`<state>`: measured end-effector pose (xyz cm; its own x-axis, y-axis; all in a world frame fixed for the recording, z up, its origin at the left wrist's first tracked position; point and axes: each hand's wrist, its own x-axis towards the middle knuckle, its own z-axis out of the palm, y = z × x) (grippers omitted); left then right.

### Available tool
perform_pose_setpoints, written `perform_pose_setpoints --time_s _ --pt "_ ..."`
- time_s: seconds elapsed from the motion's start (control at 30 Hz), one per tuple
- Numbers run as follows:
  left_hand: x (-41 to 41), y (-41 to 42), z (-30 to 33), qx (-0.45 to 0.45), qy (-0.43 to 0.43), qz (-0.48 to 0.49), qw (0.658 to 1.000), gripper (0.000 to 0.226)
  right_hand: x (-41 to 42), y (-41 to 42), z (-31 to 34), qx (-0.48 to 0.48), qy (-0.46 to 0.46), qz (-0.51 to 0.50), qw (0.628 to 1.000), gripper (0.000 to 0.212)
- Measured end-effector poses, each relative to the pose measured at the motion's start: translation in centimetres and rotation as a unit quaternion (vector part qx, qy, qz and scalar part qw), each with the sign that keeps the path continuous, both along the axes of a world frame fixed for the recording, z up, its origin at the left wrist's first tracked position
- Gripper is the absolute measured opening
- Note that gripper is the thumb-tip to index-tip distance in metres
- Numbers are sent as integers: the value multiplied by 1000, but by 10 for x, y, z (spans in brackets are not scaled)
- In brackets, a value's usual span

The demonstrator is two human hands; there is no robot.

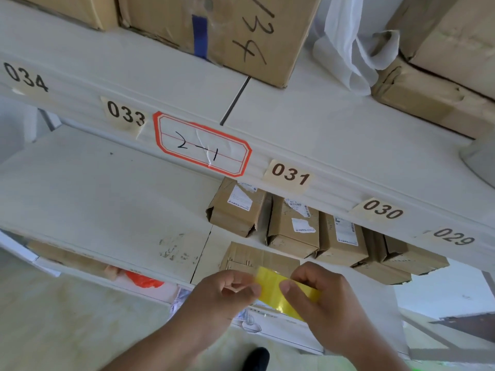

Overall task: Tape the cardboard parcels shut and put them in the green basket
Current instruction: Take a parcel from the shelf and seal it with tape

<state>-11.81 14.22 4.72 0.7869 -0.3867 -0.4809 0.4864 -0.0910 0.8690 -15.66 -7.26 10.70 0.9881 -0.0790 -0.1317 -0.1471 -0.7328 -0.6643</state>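
Low in the frame, just right of centre, both hands work a roll of yellow tape (pixel 288 293): the right hand (pixel 325 298) grasps the roll with fingers and thumb curled round it, while the left hand (pixel 227 293) pinches at its left edge, seemingly picking at the free end — the exact fingertip contact is blurred. Just above the hands lies a flat cardboard parcel (pixel 257 257) at the front of the white shelf (pixel 107 194), with no tape visible on it. Behind it, in the centre-right of the frame under the labels 031 (pixel 290 175) and 030 (pixel 383 208), stands a row of small cardboard parcels (pixel 294 226), their ends looking loosely folded. The green basket is not clearly in view. The task seems barely begun — taping and loading all remain.
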Motion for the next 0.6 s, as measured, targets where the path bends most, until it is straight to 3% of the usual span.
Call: perform_pose_setpoints --time_s 0.17,0.27,0.4,0.5,0.6 --pt "6 -2 -4 -2 -16 10 1000 28 1 0 -4 -48 17 23 998 34" --pt "4 -4 -6 -17 24 59 998 19 2 3 -4 -76 33 45 996 34" --pt "5 -3 -8 -42 100 59 992 35 4 6 -3 -85 45 52 994 31" --pt "6 0 -7 -6 76 24 997 8 4 6 -2 -77 37 55 995 27" --pt "4 -1 -8 33 46 32 998 11 3 8 0 -66 32 56 996 26"
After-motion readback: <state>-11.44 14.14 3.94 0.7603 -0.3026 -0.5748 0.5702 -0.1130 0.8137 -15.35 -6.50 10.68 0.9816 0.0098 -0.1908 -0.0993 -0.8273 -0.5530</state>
